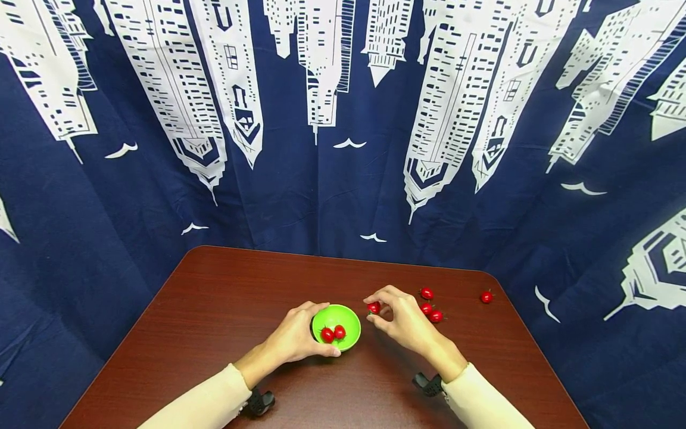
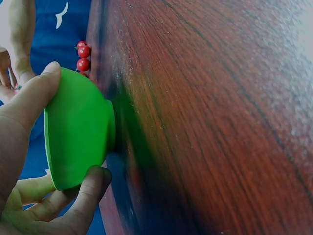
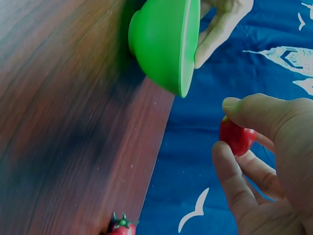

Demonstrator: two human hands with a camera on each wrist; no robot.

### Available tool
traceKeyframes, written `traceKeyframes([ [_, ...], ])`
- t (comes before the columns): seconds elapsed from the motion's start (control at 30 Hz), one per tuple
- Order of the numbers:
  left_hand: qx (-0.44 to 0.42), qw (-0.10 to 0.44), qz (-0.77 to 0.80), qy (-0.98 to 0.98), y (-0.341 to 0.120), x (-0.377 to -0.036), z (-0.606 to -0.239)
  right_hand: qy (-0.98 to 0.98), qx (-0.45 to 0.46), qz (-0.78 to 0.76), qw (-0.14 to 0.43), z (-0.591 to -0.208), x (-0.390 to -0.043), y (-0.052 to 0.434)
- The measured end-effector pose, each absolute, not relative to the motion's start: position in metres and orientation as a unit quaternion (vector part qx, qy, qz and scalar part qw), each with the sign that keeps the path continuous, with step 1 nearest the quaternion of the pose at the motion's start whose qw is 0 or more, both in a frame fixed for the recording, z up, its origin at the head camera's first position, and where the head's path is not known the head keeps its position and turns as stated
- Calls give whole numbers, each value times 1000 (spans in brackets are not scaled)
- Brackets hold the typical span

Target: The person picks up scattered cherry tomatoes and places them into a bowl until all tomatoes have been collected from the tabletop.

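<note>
Backdrop: dark blue cloth printed with white skyscrapers and birds, hanging behind the table from 9 through 12 to 3 o'clock
Table: reddish-brown wood-grain tabletop with rounded corners; it bears everything below
Bowl: small round bright green plastic bowl standing upright near the table's middle; two red cherry tomatoes lie inside it
Left hand: left hand at the bowl's 9 o'clock; thumb and fingers curled round the rim and outer wall, clamped on the bowl
Right hand: right hand at the bowl's 3 o'clock, just beside it; thumb and fingertips closed on one small red cherry tomato, held seemingly just above the tabletop
Loose tomatoes: three red cherry tomatoes clustered at the right hand's 2 o'clock; a lone fourth tomato well apart at 3 o'clock
</note>
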State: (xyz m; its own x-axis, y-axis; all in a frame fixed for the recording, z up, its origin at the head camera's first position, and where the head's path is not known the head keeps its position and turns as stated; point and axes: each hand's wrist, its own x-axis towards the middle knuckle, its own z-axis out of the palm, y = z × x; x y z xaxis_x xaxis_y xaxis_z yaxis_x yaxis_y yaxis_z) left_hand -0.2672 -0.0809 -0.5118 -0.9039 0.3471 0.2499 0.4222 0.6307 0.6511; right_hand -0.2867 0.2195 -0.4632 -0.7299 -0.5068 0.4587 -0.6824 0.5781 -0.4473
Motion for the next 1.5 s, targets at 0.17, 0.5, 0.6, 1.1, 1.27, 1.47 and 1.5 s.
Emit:
traceKeyframes([
  [0.17, -213, 49, -370, -903, -81, -267, -511, -876, 348, 306, 134, -462, -288, 211],
  [0.5, -221, 56, -363, -903, -82, -265, -510, -869, 366, 306, 129, -458, -290, 194],
  [0.6, -219, 52, -365, -904, -81, -266, -510, -867, 372, 305, 127, -457, -291, 189],
  [1.1, -212, 42, -359, -908, -81, -267, -509, -861, 386, 314, 104, -459, -296, 169],
  [1.27, -215, 45, -359, -907, -81, -266, -509, -861, 391, 309, 101, -462, -299, 162],
  [1.47, -215, 45, -360, -907, -81, -265, -508, -860, 396, 304, 100, -463, -300, 156],
  [1.5, -215, 44, -360, -907, -81, -266, -508, -860, 397, 305, 99, -463, -300, 155],
])
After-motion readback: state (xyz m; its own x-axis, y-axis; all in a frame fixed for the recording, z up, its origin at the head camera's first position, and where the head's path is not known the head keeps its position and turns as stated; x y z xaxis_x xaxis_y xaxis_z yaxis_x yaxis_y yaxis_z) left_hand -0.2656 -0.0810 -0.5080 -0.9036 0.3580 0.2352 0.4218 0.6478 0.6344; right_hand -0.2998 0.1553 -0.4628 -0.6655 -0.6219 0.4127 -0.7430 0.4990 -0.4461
